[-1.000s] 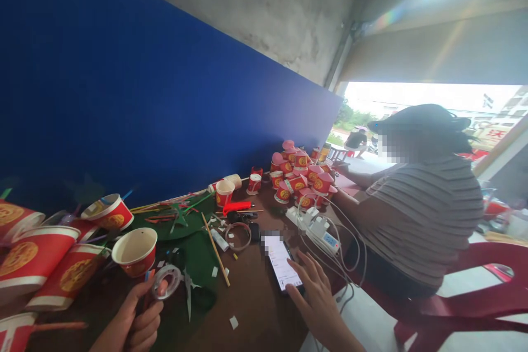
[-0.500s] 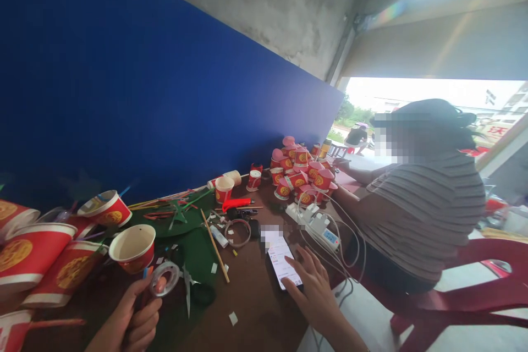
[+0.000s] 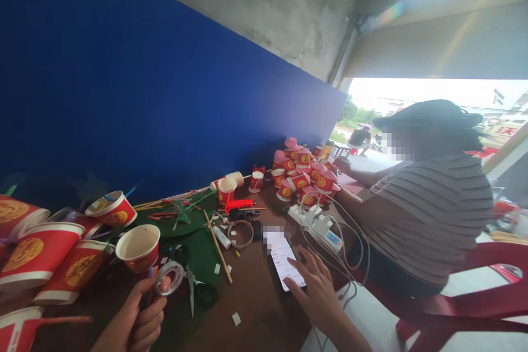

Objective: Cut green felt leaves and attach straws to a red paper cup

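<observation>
At the lower left, my left hand (image 3: 146, 311) is closed on a roll of clear tape (image 3: 170, 279); one finger shows through its ring. A small blue tip pokes out by the thumb, too small to name. My right hand (image 3: 311, 286) has its fingers spread over a phone (image 3: 284, 261) lying on the table, its screen lit. The thumb and a fingertip are at the screen's lower part. A red and white paper cup (image 3: 138, 253) stands open-mouthed just beyond my left hand. Scissors (image 3: 191, 289) lie beside the tape with their blades partly apart.
Several paper cups (image 3: 61, 267) crowd the left edge. A red glue gun (image 3: 240, 205), a wooden stick (image 3: 218, 245) and green felt (image 3: 202, 264) lie mid-table. Farther back are piled cups with pink tops (image 3: 303, 159). A white power strip (image 3: 315, 225) trails cables near a seated person (image 3: 429, 198).
The whole view has shifted slightly, so things sit a little farther right. My left hand still grips the tape, and my right hand stays over the phone.
</observation>
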Motion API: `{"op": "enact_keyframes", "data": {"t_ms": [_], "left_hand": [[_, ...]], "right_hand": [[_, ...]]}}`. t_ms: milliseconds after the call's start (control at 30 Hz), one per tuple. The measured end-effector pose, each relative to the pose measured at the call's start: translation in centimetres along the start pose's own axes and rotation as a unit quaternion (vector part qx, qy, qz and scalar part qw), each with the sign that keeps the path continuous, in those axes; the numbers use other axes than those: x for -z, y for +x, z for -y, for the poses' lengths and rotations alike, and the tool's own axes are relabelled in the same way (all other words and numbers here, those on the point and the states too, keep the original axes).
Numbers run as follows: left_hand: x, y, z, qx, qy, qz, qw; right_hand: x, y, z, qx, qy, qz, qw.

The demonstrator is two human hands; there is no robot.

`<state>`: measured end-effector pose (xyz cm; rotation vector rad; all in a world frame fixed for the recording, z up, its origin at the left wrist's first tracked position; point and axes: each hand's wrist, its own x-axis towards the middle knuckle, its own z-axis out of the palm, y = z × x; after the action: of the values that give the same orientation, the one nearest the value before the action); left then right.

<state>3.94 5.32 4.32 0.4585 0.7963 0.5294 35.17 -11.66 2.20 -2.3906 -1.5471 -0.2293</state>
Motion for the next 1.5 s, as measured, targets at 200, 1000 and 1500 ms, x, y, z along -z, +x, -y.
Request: {"op": "enact_keyframes", "data": {"t_ms": [200, 1000, 1500], "left_hand": [[0.9, 0.8, 0.3, 0.013, -0.017, -0.001, 1.0], [0.3, 0.2, 0.1, 0.007, -0.001, 0.008, 1.0], [0.5, 0.5, 0.1, 0.006, -0.01, 0.017, 1.0]], "right_hand": [[0.1, 0.2, 0.1, -0.013, 0.014, 0.009, 1.0], [0.8, -1.0, 0.9, 0.038, 0.044, 0.047, 0.997], [-0.7, -1.5, 0.5, 0.005, 0.013, 0.006, 1.0]]}}
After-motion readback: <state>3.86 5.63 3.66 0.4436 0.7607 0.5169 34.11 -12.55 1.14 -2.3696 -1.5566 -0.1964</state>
